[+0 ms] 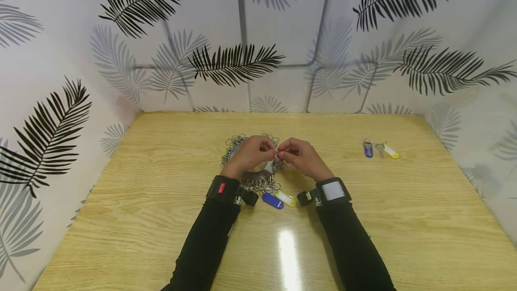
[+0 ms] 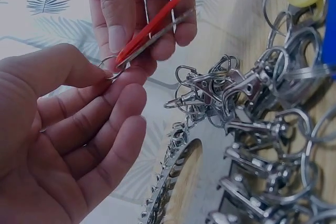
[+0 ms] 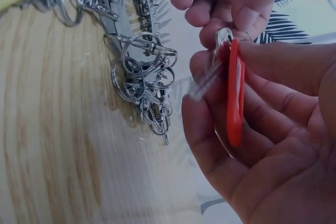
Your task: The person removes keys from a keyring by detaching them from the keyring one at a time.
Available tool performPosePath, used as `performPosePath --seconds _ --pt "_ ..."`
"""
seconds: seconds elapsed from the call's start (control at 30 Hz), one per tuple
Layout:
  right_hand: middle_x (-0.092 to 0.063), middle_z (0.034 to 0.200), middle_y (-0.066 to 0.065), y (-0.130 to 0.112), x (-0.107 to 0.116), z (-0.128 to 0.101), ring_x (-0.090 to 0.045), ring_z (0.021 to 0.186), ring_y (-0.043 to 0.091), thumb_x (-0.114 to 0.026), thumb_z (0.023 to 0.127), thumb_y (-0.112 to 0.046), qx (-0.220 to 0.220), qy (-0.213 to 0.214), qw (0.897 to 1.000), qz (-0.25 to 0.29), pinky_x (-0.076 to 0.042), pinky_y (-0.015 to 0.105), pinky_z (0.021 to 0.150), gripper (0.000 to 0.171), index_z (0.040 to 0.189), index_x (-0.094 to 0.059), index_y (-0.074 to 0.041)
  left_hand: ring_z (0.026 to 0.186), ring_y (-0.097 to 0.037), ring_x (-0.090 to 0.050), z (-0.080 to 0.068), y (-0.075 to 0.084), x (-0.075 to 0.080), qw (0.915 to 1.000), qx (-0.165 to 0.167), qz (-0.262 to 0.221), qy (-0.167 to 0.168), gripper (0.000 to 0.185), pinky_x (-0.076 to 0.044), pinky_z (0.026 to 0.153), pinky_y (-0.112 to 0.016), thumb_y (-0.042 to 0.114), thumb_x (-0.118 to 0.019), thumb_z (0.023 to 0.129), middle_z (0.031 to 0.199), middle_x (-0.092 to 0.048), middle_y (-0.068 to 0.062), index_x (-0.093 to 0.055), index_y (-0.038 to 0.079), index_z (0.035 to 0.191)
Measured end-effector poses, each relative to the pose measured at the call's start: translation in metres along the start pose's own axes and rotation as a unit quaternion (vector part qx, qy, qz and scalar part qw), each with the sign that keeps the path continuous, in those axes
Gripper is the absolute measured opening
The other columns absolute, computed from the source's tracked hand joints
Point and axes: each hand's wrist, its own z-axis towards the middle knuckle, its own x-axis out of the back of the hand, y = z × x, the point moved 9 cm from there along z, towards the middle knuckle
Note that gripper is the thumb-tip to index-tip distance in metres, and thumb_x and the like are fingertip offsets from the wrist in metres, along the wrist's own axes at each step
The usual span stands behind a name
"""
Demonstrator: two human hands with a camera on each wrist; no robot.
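White walls (image 1: pixel 278 30), perhaps fabric-covered, patterned with black and grey fronds (image 1: pixel 236 65), border a pale wood-grain tabletop (image 1: pixel 161 152) streaked by bright glare (image 1: pixel 287 255).

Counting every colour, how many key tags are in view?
5: a blue tag and a yellow tag near the metal clips; another blue tag and another yellow tag off to the right; a red tag in the right hand. Others may be hidden.
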Motion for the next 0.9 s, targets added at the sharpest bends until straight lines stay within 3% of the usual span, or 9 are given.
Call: performPosePath --seconds 0.27,0.43,0.67,0.8,0.9 --pt "-0.069 0.096 0.014 0.0011 -0.0013 0.0001 -0.067 0.084 0.024 -0.065 0.092 -0.005 -0.014 0.0 1.0 0.019 -0.056 0.042 0.074 0.015 0.106 -0.064 0.0 0.081 -0.031 -0.069 0.0 -0.0009 0.0042 0.9975 0.015 -0.066 0.018 0.011 -0.056 0.073 -0.039 0.009 -0.058 0.096 0.084 -0.07 -0.013 -0.063 0.002 0.101" --pt "-0.069 0.095 0.012 0.0023 -0.0009 -0.0005 -0.067 0.082 0.023 -0.067 0.091 -0.009 -0.027 0.008 1.0 0.008 -0.055 0.046 0.075 0.014 0.104 -0.065 -0.003 0.079 -0.03 -0.069 -0.0003 -0.0012 0.0059 0.9959 0.026 -0.082 0.026 0.012 -0.056 0.075 -0.043 0.01 -0.058 0.097 0.082 -0.07 -0.012 -0.062 0.0 0.103" --pt "-0.068 0.099 0.01 0.0026 0.0026 -0.0003 -0.066 0.091 0.023 -0.072 0.088 -0.015 -0.017 0.032 0.999 -0.032 -0.053 0.036 0.077 0.021 0.105 -0.064 -0.006 0.079 -0.027 -0.069 -0.0004 -0.0003 0.0086 0.9949 0.022 -0.088 0.044 0.011 -0.056 0.076 -0.042 0.011 -0.059 0.097 0.082 -0.07 -0.009 -0.062 0.002 0.103" --pt "-0.067 0.097 0.009 0.0053 -0.0004 0.0004 -0.063 0.09 0.023 -0.078 0.083 -0.021 -0.018 0.032 0.998 -0.055 -0.049 0.033 0.072 0.036 0.109 -0.057 -0.009 0.079 -0.029 -0.069 0.001 -0.0008 0.0093 0.9941 0.019 -0.093 0.053 0.009 -0.056 0.076 -0.045 0.011 -0.06 0.096 0.081 -0.07 -0.009 -0.062 0.003 0.101" --pt "-0.067 0.096 0.009 0.005 -0.0021 0.001 -0.063 0.088 0.022 -0.078 0.083 -0.02 -0.008 0.037 0.996 -0.082 -0.048 0.032 0.07 0.037 0.108 -0.054 -0.009 0.08 -0.033 -0.069 0.0023 -0.0002 0.0092 0.9936 0.015 -0.097 0.056 0.008 -0.056 0.076 -0.047 0.01 -0.06 0.096 0.08 -0.07 -0.009 -0.062 0.003 0.1"
